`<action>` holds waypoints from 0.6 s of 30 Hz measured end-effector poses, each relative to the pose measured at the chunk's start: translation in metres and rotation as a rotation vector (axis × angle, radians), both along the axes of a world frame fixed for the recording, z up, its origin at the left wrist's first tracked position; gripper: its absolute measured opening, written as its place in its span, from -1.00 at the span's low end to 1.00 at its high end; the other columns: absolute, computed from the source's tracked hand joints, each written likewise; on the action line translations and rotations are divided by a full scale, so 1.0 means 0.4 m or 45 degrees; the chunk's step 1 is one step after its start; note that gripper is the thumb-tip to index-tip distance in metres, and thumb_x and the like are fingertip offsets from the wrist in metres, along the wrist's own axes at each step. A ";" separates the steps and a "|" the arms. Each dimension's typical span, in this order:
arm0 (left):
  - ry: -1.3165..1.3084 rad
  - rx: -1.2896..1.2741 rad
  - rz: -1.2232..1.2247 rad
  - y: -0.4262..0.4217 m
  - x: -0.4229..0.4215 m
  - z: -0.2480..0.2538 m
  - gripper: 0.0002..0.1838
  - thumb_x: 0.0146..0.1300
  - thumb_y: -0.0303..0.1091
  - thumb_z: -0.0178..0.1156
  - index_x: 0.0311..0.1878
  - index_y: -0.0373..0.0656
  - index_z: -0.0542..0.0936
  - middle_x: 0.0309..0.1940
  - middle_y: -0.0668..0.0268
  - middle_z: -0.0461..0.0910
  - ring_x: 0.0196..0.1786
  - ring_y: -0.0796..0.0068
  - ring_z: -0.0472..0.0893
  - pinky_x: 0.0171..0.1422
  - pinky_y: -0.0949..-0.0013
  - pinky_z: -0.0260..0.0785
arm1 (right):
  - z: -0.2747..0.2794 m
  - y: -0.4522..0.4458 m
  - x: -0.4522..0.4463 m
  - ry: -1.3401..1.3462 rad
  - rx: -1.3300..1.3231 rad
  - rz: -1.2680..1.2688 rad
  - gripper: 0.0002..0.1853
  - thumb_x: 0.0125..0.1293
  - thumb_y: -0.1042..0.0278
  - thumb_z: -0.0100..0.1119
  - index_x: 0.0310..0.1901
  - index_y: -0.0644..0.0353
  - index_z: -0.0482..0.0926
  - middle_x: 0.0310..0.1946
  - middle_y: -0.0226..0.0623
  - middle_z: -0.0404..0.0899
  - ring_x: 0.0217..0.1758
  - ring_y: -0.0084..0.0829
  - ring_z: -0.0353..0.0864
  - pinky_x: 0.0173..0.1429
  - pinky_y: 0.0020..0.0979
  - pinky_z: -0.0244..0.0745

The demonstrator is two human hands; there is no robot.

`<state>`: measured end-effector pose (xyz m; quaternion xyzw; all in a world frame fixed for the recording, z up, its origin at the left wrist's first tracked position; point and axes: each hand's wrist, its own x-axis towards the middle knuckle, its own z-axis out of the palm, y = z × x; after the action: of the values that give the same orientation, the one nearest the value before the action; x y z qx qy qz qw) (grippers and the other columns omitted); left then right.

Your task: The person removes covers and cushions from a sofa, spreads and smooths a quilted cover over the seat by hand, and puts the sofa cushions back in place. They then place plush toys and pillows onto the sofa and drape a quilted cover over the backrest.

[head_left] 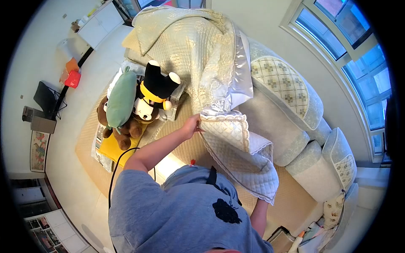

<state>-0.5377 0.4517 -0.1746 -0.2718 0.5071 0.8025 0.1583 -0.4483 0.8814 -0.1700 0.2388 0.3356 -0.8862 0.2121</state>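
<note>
My left hand [193, 127] is closed on the edge of a quilted sofa cover [230, 126], cream with a scalloped lace border. From there the cover hangs in a loose fold toward my right side, its pale underside [253, 173] turned up. My right forearm [258, 217] reaches up to the cover's lower corner, and the cloth hides that hand's fingers. Beyond my hands, the same kind of quilted, embroidered cloth [181, 46] lies rumpled over the sofa, with a shiny satin strip [242, 71] along its right side.
Left of the cloth sit a green plush toy [122, 99], a black-clad plush toy [158, 90] and a yellow cushion [116, 147]. A grey sofa with patterned cushions [280, 84] lines the right wall. A black cable [114, 177] runs past my left side. A red bag [73, 79] stands farther off.
</note>
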 end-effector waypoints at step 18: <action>-0.118 -0.925 -0.837 -0.160 0.014 -0.049 -0.12 -0.15 0.19 0.20 0.15 -0.25 0.26 0.08 0.14 0.34 0.12 0.33 0.33 0.17 0.28 0.15 | -0.023 0.041 0.062 -0.109 0.468 0.344 -0.44 0.10 0.17 0.12 0.11 0.28 0.28 0.02 -0.23 0.38 0.06 -0.36 0.37 0.15 -0.35 0.25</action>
<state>-0.5321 0.3876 -0.1941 -0.1703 0.8055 0.4684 0.3206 -0.4235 0.8978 -0.1792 0.2638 0.5110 -0.7627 0.2960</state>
